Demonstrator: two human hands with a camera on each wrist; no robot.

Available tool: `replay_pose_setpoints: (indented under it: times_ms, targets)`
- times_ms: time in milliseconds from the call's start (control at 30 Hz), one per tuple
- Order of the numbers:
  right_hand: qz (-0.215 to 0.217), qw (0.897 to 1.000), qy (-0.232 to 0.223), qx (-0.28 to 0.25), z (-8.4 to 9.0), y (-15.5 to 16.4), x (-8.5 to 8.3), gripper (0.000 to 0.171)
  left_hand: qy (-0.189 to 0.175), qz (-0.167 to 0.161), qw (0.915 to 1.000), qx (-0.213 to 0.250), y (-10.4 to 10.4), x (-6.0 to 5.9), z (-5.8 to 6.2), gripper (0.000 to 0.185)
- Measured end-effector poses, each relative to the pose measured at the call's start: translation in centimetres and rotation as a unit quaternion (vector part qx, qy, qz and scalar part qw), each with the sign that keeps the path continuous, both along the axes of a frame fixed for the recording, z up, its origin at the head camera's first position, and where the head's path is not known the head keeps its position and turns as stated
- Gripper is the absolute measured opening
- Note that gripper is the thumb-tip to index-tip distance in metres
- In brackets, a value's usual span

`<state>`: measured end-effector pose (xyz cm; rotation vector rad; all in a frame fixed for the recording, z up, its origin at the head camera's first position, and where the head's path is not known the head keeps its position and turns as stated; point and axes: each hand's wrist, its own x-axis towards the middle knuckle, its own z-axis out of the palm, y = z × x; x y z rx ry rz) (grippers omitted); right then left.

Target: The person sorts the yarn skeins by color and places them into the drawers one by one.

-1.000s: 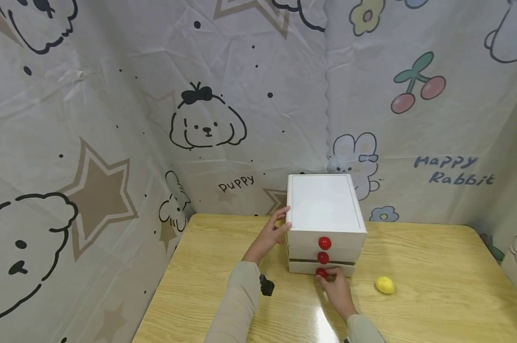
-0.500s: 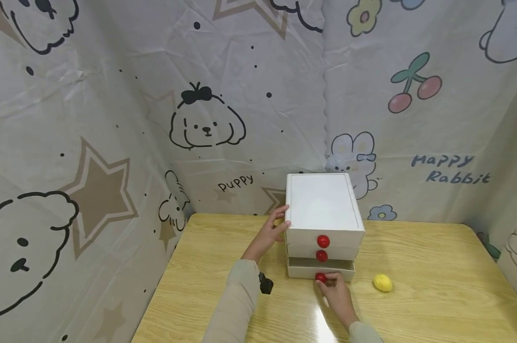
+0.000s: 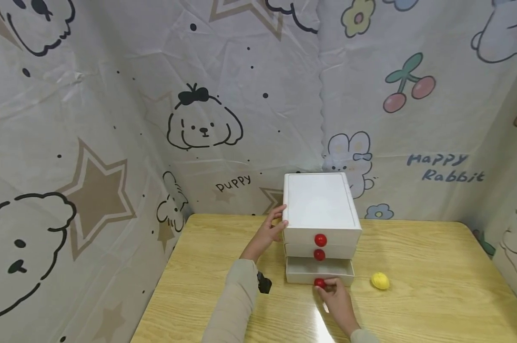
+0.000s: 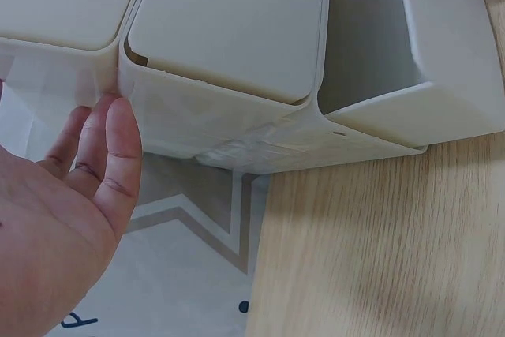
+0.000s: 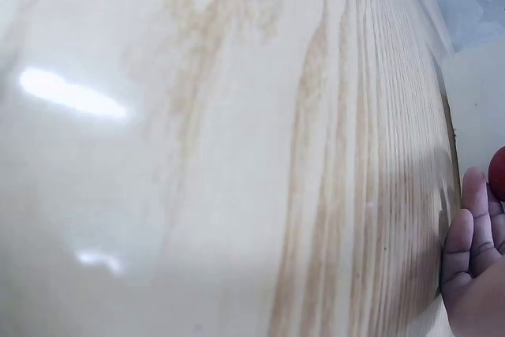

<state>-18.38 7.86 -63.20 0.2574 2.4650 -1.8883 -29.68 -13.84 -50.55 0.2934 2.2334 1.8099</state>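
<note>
My right hand (image 3: 337,297) pinches the bottom drawer's red knob (image 3: 319,283), left hand (image 3: 268,232) spread flat, bracing the cabinet (image 3: 318,205); I'd say next comes a straight pull.

The bottom drawer (image 3: 319,272) is now drawn farther out toward the near edge, its red knob (image 3: 319,283) pinched by the right hand (image 3: 337,300).

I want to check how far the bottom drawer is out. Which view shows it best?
The head view: the bottom drawer shows whole, partly pulled out, the right hand at its red knob. The left wrist view shows only the drawer's side and inside. The right wrist view shows mostly table and a sliver of knob.
</note>
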Motion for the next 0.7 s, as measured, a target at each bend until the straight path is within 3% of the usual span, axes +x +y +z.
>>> replay_pose_setpoints:
  times_ms: [333,700]
  targets:
    - [0.0,1.0,-0.005,-0.013,-0.3,0.0,0.9,0.033,-0.002,0.008,0.9998,-0.016,0.1,0.4,0.6,0.051]
    - [-0.004,1.0,-0.009,0.005,-0.2,0.0,2.1,0.032,0.003,0.01,0.9998,-0.016,0.1,-0.2,-0.2,0.052]
